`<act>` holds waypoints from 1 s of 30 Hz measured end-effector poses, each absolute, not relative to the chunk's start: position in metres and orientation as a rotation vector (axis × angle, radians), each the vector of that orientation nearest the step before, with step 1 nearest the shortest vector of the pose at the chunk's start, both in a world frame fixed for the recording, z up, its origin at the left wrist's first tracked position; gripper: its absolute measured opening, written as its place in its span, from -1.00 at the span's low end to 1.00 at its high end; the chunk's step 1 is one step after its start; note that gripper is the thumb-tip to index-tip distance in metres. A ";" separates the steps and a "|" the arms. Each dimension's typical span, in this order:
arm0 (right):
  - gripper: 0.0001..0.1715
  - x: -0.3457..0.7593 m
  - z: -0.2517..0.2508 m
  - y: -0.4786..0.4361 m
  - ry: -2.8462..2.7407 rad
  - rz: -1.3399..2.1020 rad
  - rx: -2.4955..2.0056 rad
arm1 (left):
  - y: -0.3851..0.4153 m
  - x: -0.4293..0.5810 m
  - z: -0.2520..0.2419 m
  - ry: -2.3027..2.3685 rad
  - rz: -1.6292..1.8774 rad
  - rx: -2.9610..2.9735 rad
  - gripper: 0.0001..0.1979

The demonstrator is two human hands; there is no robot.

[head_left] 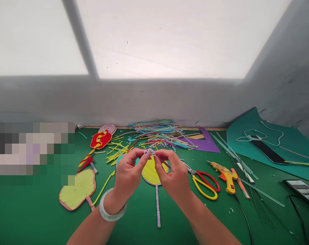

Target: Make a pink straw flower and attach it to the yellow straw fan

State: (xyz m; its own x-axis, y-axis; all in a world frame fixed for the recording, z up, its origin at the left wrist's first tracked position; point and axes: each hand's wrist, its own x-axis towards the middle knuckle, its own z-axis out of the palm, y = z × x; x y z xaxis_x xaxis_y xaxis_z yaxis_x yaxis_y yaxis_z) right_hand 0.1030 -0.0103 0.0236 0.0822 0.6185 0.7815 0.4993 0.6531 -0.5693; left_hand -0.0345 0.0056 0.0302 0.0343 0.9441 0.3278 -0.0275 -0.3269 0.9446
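Observation:
My left hand (128,173) and my right hand (173,173) meet at the middle of the view, fingertips pinched on a pale purple pipe cleaner (150,151). It bends between the two hands, and part of it is hidden by the fingers. Beneath them on the table lies a yellow fan-shaped piece (150,172) with a purple-wrapped handle (158,207) pointing toward me. A turquoise piece (120,160) shows partly behind my left hand. A white bangle (113,207) circles my left wrist.
Pipe cleaners (156,131) pile up at the back on purple sheets (207,143). Scissors (205,183), a glue gun (227,175), clear sticks and phones lie right. Left are a yellow-green fan (79,190) and a red fan (100,139); a blurred patch covers the far left.

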 end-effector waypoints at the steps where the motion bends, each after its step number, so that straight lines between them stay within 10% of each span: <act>1: -0.87 0.102 0.023 -0.010 -1.561 0.103 -0.951 | 0.005 -0.034 0.030 0.995 1.444 1.448 -0.83; 30: -0.86 0.095 0.016 -0.011 -1.585 -0.174 -0.955 | 0.007 -0.028 0.030 0.960 1.389 1.346 -0.79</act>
